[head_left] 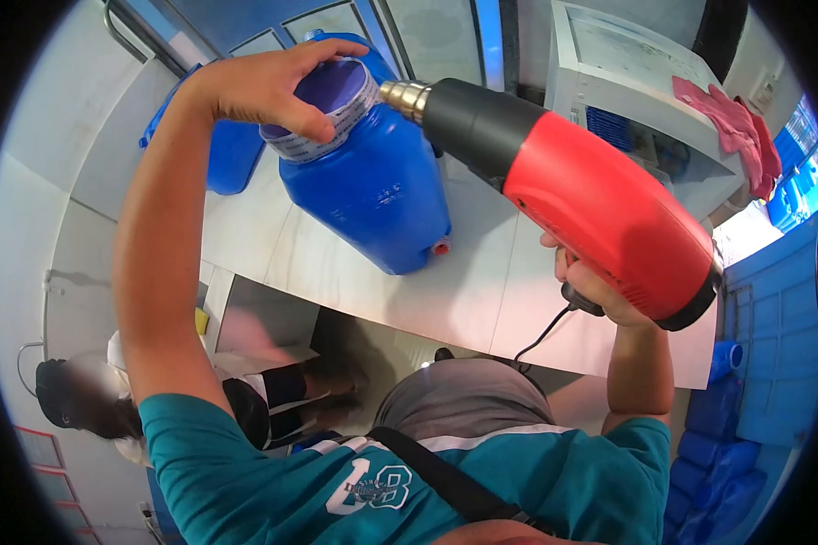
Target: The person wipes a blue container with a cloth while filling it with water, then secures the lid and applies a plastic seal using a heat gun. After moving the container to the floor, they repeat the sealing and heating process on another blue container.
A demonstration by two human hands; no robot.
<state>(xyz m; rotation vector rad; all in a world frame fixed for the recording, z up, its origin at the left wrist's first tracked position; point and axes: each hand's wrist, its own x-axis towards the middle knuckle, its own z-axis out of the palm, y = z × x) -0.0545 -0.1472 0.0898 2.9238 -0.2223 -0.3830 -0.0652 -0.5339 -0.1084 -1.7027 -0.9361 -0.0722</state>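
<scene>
Head view: a blue jug (368, 200) stands on a pale counter (482, 282), its purple lid (332, 88) ringed by a printed band (314, 143). The left hand (273, 89) arches over the lid, thumb against the near side of the band, fingers reaching to the far rim; how firmly it presses, I cannot tell. The right hand (600, 286) is wrapped around the handle of a red heat gun (609, 204), whose metal nozzle (407, 98) points at the band's right edge.

The jug looks stiff but smooth, so it may slip in a bare palm; its fill is hidden, so its weight is uncertain. The neck seems the surest hold. The band looks thin and easily creased. The gun is probably moderately light, best held by its handle, with fingers away from the nozzle.
</scene>
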